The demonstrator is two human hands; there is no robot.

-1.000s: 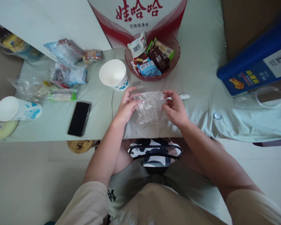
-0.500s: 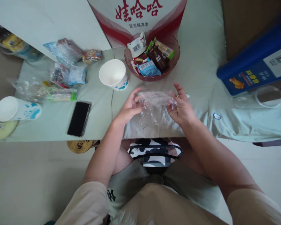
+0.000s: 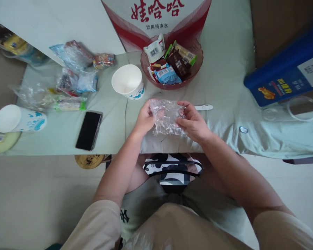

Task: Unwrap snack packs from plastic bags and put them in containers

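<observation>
A crumpled clear plastic bag is stretched between my two hands above the front of the cloth-covered table. My left hand pinches its left edge, and my right hand grips the right side with thumb and fingers. Just beyond the right fingers lies a white flat-handled utensil, partly hidden by that hand. Behind the bag stands a pink glass bowl of wrapped snacks. An upright white paper cup is to the bowl's left.
A black phone lies at the left. Beyond it are a tipped paper cup and several snack packets. A blue box and a clear plastic cup lie at the right. A white and red carton stands behind the bowl.
My hands have come closer together, and the right one has moved left. The bag now hangs flatter toward me, and more of the white utensil shows.
</observation>
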